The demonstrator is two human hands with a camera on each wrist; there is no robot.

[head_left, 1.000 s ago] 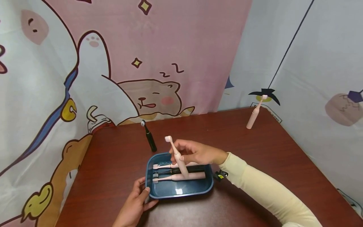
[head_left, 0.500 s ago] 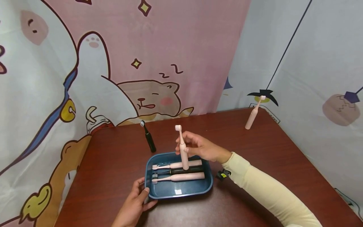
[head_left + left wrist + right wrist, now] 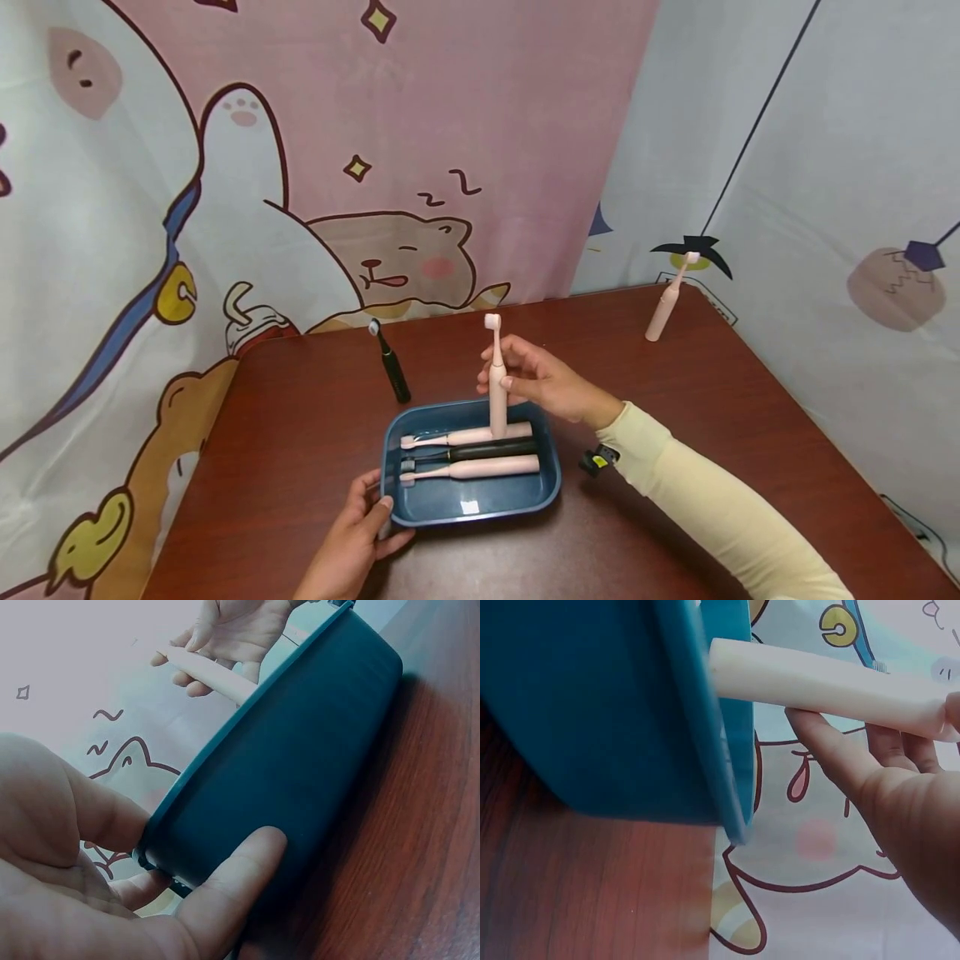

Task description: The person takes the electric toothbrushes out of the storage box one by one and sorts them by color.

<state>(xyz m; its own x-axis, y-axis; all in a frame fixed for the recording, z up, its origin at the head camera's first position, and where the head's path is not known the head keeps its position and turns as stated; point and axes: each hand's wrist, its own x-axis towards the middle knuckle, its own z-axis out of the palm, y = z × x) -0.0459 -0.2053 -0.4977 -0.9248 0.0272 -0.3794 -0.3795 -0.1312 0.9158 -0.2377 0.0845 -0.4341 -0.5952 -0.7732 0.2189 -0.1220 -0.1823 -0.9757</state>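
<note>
My left hand (image 3: 351, 527) grips the left front corner of a blue plastic tray (image 3: 427, 504); the left wrist view shows its fingers (image 3: 244, 862) on the tray's outer wall. My right hand (image 3: 558, 387) pinches a pink electric toothbrush (image 3: 497, 396) by its handle, brush head up, over the tray's back half. In the right wrist view the handle's base (image 3: 742, 671) is close to the rim. Inside the tray lie a pink toothbrush (image 3: 471, 436), a black toothbrush (image 3: 491, 451) and another pink toothbrush (image 3: 491, 467), side by side with heads to the left.
A black electric toothbrush (image 3: 394, 375) stands upright behind the tray's left end. Another pink electric toothbrush (image 3: 663, 313) stands near the far right corner of the brown table (image 3: 735, 417). Printed cloth walls (image 3: 555, 167) border the table's back and right sides.
My right hand has moved back and to the right, and the pink toothbrush in it has gone from tilted to nearly upright. The left hand still holds the tray in place.
</note>
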